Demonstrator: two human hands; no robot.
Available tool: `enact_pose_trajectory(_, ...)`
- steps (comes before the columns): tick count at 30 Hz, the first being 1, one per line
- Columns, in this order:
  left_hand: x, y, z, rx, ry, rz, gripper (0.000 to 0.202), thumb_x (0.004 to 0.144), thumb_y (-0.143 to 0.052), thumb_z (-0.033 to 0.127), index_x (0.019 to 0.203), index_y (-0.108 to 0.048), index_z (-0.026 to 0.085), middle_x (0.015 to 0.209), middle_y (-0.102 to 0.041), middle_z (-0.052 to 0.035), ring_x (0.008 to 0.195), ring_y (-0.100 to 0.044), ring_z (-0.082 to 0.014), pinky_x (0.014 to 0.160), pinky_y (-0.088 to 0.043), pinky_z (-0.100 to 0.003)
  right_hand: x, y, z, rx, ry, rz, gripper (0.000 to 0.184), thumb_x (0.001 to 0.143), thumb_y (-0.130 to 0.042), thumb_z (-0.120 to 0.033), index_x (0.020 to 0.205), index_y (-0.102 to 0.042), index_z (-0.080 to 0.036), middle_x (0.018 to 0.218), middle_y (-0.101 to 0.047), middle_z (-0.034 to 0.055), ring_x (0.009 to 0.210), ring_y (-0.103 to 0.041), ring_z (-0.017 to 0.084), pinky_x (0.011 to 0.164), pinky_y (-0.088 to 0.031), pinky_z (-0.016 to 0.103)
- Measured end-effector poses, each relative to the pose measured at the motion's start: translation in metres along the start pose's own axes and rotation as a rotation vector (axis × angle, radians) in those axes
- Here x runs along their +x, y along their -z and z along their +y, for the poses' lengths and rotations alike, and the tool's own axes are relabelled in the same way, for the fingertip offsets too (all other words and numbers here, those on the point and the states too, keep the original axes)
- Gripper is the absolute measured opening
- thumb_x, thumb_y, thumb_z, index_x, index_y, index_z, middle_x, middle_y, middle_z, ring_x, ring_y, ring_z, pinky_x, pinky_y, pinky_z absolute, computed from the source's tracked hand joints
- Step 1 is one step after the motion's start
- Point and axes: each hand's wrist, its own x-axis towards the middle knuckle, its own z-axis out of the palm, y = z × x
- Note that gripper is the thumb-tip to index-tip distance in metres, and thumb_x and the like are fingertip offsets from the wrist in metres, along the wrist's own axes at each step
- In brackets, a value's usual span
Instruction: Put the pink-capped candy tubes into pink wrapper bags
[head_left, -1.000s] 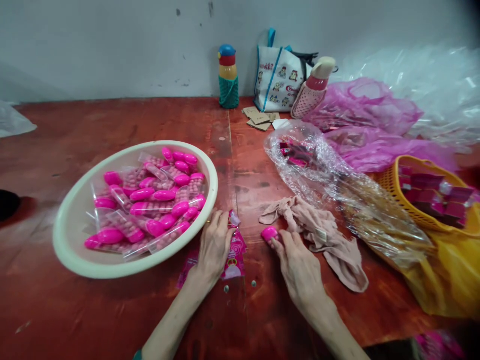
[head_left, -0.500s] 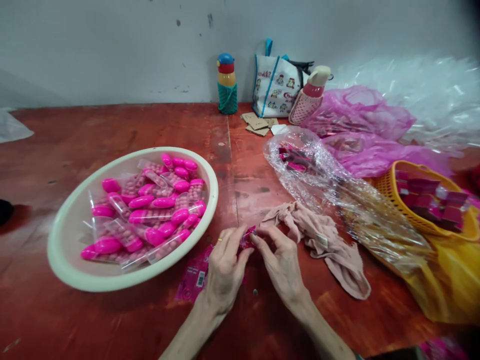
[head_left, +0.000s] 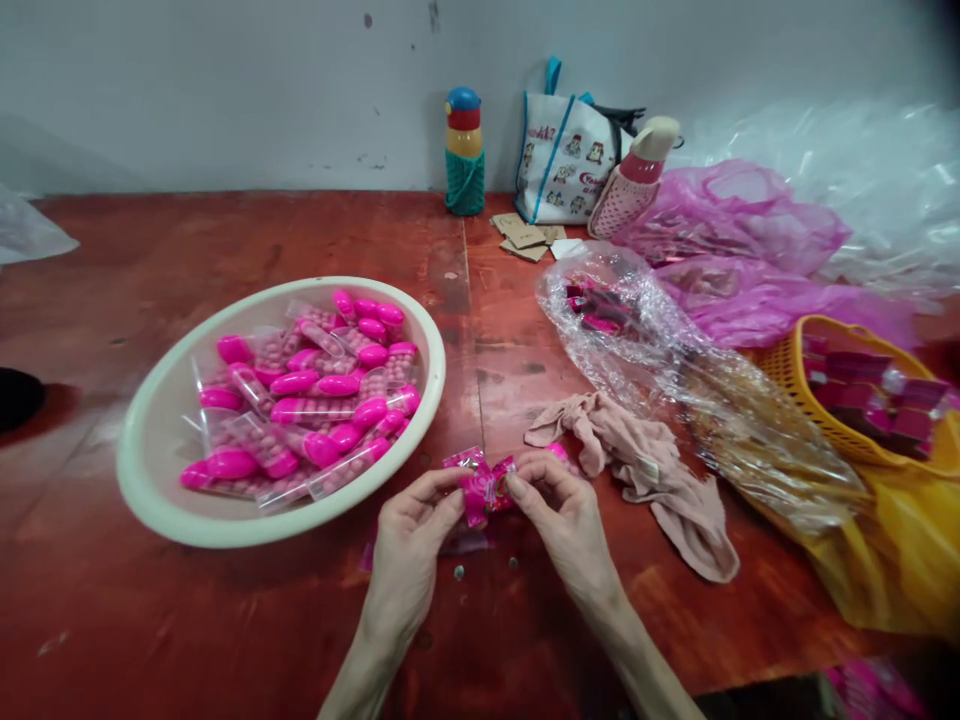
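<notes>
Left hand (head_left: 409, 545): fingertips pinch one end of a pink printed packet (head_left: 480, 488), held just above the surface (head_left: 225, 620).
Right hand (head_left: 568, 520): pinches the other end; what looks like a pink cap (head_left: 558, 452) peeks out beside its fingers.
Nearby: a cream bowl (head_left: 161, 440) of pink-capped tubes (head_left: 322, 385) to the left, a beige cloth (head_left: 637, 470) just to the right.
Tear risk: the thin film could rip crookedly if the two pinches pull apart too hard.
Spill risk: the contents could drop and roll off (two small loose bits (head_left: 459, 572) lie right below the packet).
</notes>
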Motion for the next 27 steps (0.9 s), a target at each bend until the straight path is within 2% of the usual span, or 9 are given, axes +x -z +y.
enact_pose_trajectory(3,0.000,0.000,-0.002,0.104,-0.018,-0.022,0.018,0.067,-0.070,0.014,0.085,-0.071,0.015,0.081,-0.073,-0.0036,0.071,-0.066,-0.0147,0.067,-0.053,-0.021,-0.003,-0.001,-0.003,-0.020,0.007,-0.079,0.012,0.079,-0.062,-0.027,0.072,-0.062,-0.017,0.090,-0.057,0.0043,0.086,-0.055,0.018,0.077,-0.041,0.027)
enact_pose_trajectory(7,-0.003,0.000,-0.009,0.237,-0.146,0.020,0.013,0.069,-0.064,0.011,0.077,-0.074,0.017,0.062,-0.070,0.0004,0.048,-0.061,-0.0121,0.047,-0.052,-0.021,-0.008,-0.004,-0.005,0.036,-0.019,-0.209,0.015,0.081,-0.060,-0.027,0.071,-0.063,-0.017,0.085,-0.057,0.0027,0.081,-0.054,0.016,0.075,-0.041,0.027)
enact_pose_trajectory(10,-0.008,-0.002,-0.017,0.234,-0.232,0.082,0.017,0.073,-0.059,0.011,0.079,-0.074,0.019,0.053,-0.067,0.0012,0.042,-0.059,-0.0119,0.042,-0.049,-0.021,-0.014,-0.012,-0.005,0.214,-0.070,-0.108,0.017,0.080,-0.062,-0.026,0.066,-0.062,-0.017,0.087,-0.052,0.0016,0.077,-0.052,0.014,0.069,-0.042,0.025)
enact_pose_trajectory(14,-0.015,-0.008,-0.023,0.062,-0.154,0.145,0.014,0.073,-0.061,0.013,0.078,-0.073,0.019,0.047,-0.065,0.0010,0.039,-0.057,-0.0124,0.038,-0.047,-0.020,-0.022,-0.018,-0.004,0.418,-0.101,0.020,0.016,0.077,-0.067,-0.024,0.062,-0.063,-0.017,0.087,-0.048,0.0007,0.073,-0.049,0.012,0.063,-0.041,0.025)
enact_pose_trajectory(18,-0.013,-0.004,-0.017,-0.010,-0.094,0.224,0.014,0.068,-0.064,0.011,0.077,-0.073,0.017,0.049,-0.067,-0.0010,0.038,-0.058,-0.0126,0.034,-0.044,-0.018,-0.020,-0.003,-0.006,0.548,-0.083,0.206,0.020,0.081,-0.062,-0.028,0.064,-0.062,-0.018,0.080,-0.049,0.0002,0.070,-0.046,0.012,0.064,-0.039,0.025)
enact_pose_trajectory(21,-0.010,0.002,-0.011,-0.044,-0.091,0.247,0.015,0.065,-0.065,0.010,0.076,-0.072,0.016,0.046,-0.065,-0.0008,0.036,-0.057,-0.0124,0.032,-0.043,-0.017,-0.012,0.011,-0.010,0.416,-0.006,0.274,0.016,0.083,-0.060,-0.027,0.069,-0.063,-0.019,0.078,-0.050,-0.0008,0.070,-0.046,0.011,0.067,-0.038,0.024)
enact_pose_trajectory(23,-0.010,0.004,-0.010,-0.045,-0.063,0.207,0.015,0.065,-0.064,0.009,0.075,-0.072,0.015,0.044,-0.064,-0.0012,0.035,-0.057,-0.0127,0.032,-0.042,-0.017,-0.007,0.014,-0.014,0.217,0.053,0.160,0.011,0.081,-0.063,-0.023,0.070,-0.063,-0.020,0.078,-0.053,-0.0009,0.074,-0.049,0.012,0.069,-0.039,0.024)
enact_pose_trajectory(25,-0.012,0.004,-0.011,-0.045,-0.031,0.166,0.016,0.065,-0.063,0.008,0.075,-0.073,0.015,0.045,-0.065,-0.0020,0.034,-0.057,-0.0128,0.031,-0.043,-0.017,-0.003,0.013,-0.018,0.031,0.101,-0.034,0.007,0.077,-0.066,-0.016,0.080,-0.065,-0.023,0.082,-0.057,0.0000,0.078,-0.052,0.014,0.068,-0.042,0.024)
enact_pose_trajectory(27,-0.014,0.003,-0.012,-0.040,0.002,0.133,0.017,0.066,-0.062,0.009,0.075,-0.073,0.017,0.050,-0.068,-0.0023,0.035,-0.057,-0.0129,0.031,-0.043,-0.017,0.000,0.011,-0.022,-0.091,0.146,-0.218,0.025,0.076,-0.065,-0.010,0.096,-0.065,-0.025,0.092,-0.060,0.0019,0.082,-0.056,0.015,0.067,-0.045,0.025)
